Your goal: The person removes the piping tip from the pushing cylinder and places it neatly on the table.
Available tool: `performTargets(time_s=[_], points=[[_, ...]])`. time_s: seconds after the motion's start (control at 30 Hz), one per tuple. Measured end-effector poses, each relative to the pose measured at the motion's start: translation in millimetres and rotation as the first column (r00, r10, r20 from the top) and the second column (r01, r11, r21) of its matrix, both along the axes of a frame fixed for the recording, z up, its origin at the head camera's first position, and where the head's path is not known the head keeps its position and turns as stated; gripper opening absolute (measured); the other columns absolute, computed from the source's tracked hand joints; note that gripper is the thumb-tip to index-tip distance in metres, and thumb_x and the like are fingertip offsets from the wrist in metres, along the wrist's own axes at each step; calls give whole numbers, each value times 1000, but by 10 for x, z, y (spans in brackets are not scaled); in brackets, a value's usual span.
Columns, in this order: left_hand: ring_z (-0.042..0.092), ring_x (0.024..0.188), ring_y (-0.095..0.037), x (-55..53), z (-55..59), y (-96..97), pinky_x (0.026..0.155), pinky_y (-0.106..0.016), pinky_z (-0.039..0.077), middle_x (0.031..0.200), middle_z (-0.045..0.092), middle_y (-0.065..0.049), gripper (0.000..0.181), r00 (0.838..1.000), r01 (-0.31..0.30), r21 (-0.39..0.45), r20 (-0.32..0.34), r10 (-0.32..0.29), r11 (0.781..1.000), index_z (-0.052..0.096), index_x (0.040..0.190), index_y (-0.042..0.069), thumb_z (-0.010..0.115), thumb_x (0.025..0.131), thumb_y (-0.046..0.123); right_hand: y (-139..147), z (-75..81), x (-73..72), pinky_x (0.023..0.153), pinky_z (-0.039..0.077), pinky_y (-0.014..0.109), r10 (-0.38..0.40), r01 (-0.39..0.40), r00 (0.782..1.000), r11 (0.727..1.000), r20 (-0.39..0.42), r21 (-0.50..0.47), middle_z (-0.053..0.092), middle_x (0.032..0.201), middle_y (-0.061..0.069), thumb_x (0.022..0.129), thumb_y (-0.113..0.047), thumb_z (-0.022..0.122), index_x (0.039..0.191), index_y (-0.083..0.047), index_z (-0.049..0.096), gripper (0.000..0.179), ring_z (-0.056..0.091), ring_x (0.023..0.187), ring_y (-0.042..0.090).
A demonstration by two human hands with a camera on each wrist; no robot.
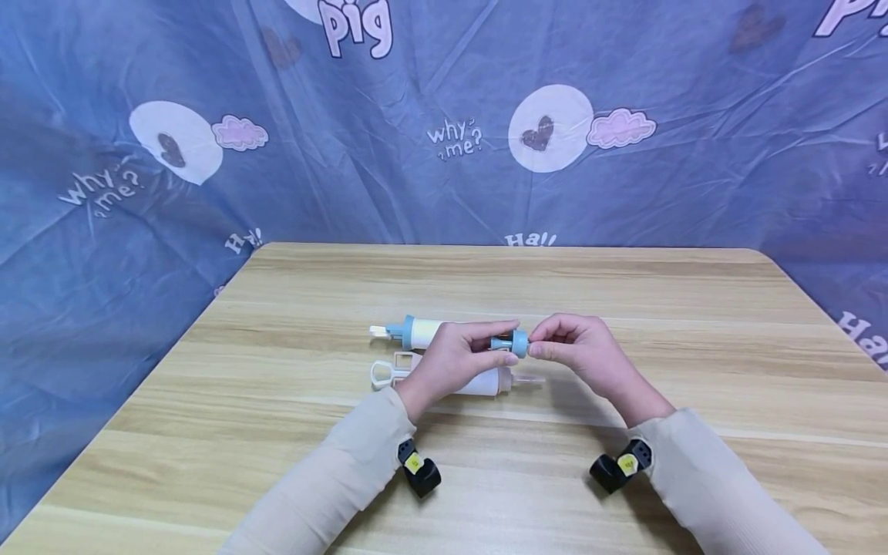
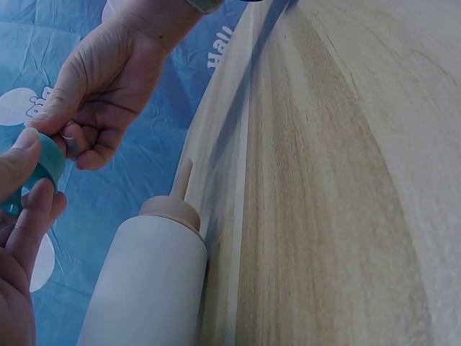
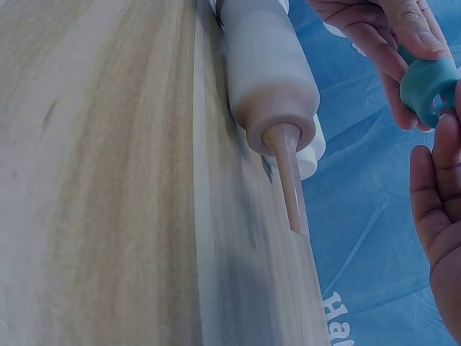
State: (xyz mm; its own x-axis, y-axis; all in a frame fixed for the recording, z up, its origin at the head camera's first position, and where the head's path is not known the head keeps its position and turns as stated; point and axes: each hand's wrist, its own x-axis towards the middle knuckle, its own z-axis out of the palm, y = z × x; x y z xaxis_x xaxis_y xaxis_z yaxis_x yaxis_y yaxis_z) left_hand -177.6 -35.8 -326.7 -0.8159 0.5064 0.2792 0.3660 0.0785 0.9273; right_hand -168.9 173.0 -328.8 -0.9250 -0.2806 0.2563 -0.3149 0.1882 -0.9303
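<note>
Above the table, my left hand [image 1: 447, 356] holds a small teal cap-like piece [image 1: 519, 344] between thumb and fingers. My right hand [image 1: 588, 351] pinches at the right end of that piece; the right wrist view shows a hollow, ring-like end [image 3: 428, 81] with an opening. What lies between the right fingertips is too small to tell. Under the left hand lies a white bottle [image 2: 148, 281] with a beige collar and a thin clear nozzle [image 3: 289, 176]. Just behind the hand is another white bottle [image 1: 425, 334] with a blue collar, its right part hidden by the hand.
A white loop-shaped handle [image 1: 381, 375] sticks out at the left end of the nearer bottle. The wooden table [image 1: 694, 308] reaches back to a blue printed curtain [image 1: 388, 185]. Black wrist cameras [image 1: 422, 472] hang at both cuffs.
</note>
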Motion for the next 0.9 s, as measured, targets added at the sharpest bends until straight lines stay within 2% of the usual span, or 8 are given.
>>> performTargets(time_s=[0.13,0.3,0.43,0.57,0.8,0.9], points=[[65,96,-24,-1,-8,2,77,-22,53,116,64,-13,43,1000,-12,-7,-13,12,1000,60,121,2,70,81,9,-4,5,10,60,48,20,-6,6,1000,1000,8,-3,65,75,-10,78,-4,72,80,-16,68,13,56,67,4],[66,93,-21,2,-15,5,76,-22,53,114,65,-12,43,999,-39,-6,-39,39,999,61,121,4,72,80,10,2,32,43,62,49,20,-43,43,999,999,9,0,65,80,-10,78,-4,72,86,-9,67,11,57,69,5],[67,90,-19,2,-17,13,74,-23,54,113,66,-12,43,998,-58,10,-39,58,998,61,120,3,72,79,9,3,56,75,66,51,19,-70,70,998,998,2,0,64,83,-10,77,-4,73,96,1,63,22,59,74,6],[66,87,-13,6,-16,24,73,-23,54,113,66,-11,43,996,-77,14,-36,77,997,62,120,5,72,79,9,-9,52,90,74,51,18,-57,57,998,998,-22,-21,66,90,-10,77,-3,73,103,6,60,30,62,86,5],[65,98,-27,18,-10,45,78,-23,53,116,64,-13,43,998,-60,51,-22,61,997,61,121,4,72,79,8,-16,24,90,86,48,19,-31,29,996,999,-83,-18,66,101,-8,76,-2,73,104,3,63,31,62,98,6],[64,99,-26,22,-9,48,79,-23,52,117,63,-12,43,998,-55,49,-19,56,997,61,121,3,72,79,8,-18,19,89,88,47,19,-21,21,996,1000,-88,-4,66,101,-12,75,-2,74,106,6,61,34,61,99,6]])
